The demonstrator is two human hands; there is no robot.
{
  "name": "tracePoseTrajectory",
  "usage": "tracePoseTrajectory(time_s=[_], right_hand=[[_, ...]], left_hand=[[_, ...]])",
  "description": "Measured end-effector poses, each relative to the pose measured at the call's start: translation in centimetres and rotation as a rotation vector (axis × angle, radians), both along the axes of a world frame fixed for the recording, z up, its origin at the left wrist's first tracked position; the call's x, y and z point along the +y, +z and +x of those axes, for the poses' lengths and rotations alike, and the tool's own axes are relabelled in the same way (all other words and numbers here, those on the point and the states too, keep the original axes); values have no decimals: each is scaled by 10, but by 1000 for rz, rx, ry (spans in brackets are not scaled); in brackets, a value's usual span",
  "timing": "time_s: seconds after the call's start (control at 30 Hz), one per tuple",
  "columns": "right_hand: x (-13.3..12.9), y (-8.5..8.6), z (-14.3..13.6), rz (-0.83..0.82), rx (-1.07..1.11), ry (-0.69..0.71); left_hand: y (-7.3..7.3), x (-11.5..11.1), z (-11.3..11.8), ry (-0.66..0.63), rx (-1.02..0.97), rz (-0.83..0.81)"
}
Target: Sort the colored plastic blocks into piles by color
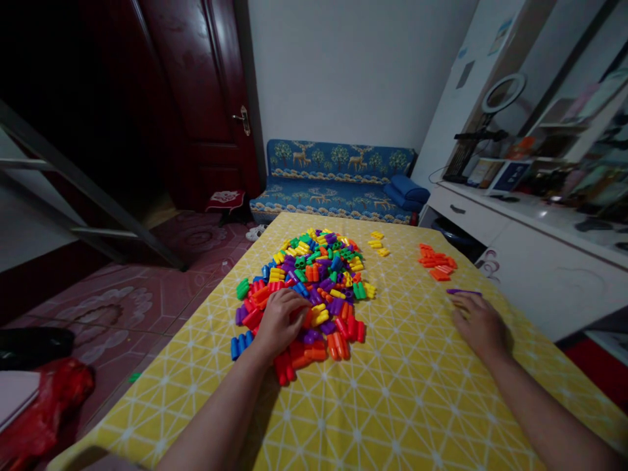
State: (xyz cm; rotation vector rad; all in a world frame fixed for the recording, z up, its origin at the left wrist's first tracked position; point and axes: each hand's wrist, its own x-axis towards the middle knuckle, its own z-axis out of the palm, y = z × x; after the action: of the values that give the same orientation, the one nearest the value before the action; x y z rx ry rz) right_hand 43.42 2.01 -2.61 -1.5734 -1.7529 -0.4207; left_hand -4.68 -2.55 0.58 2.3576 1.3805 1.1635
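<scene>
A large heap of small plastic pieces (pixel 314 268) in red, orange, yellow, green, blue and purple lies on the left half of the table. My left hand (pixel 282 320) rests on the near-left part of this heap, fingers curled over red and orange pieces; what they hold, if anything, is hidden. On the right, my right hand (pixel 478 324) is low over the cloth, its fingertips at a thin purple piece (pixel 464 292). A small orange pile (pixel 436 261) lies just beyond that hand. Several yellow pieces (pixel 377 244) form a small group between the heap and the orange pile.
The table has a yellow patterned cloth (pixel 353 418). Behind it stands a blue sofa (pixel 333 186) with deer patterns. A white dresser (pixel 540 242) is along the right side. Left are a metal ladder (pixel 88 190), a red door (pixel 206 78) and a red bag (pixel 53 405) on the floor.
</scene>
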Motion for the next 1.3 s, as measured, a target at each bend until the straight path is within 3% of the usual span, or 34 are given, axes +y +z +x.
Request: tracePoseTrajectory(time_s=[0.13, 0.3, 0.43, 0.53, 0.63, 0.77, 1.03, 1.13, 1.3], right_hand=[[-8, 8, -55, 20, 12, 229], [-27, 22, -168, -163, 203, 486], [-36, 30, -237, -392, 169, 460], [-38, 29, -264, -413, 112, 405], [-38, 20, -276, -329, 162, 379], [-39, 11, -278, -221, 250, 449], [-42, 12, -273, -186, 455, 421], [-39, 8, -272, -171, 516, 442], [-38, 7, -269, -217, 624, 446]], left_hand=[[1, 0, 0, 8, 34, 1], [10, -7, 3, 28, 123, -20], [12, -11, 4, 38, 176, -31], [11, -11, 4, 49, 203, -39], [10, -11, 4, 50, 215, -51], [8, -9, 4, 69, 192, -46], [8, -8, 2, 53, 100, 78], [11, -13, 1, -71, 34, 99], [20, -22, 2, -292, 66, -23]])
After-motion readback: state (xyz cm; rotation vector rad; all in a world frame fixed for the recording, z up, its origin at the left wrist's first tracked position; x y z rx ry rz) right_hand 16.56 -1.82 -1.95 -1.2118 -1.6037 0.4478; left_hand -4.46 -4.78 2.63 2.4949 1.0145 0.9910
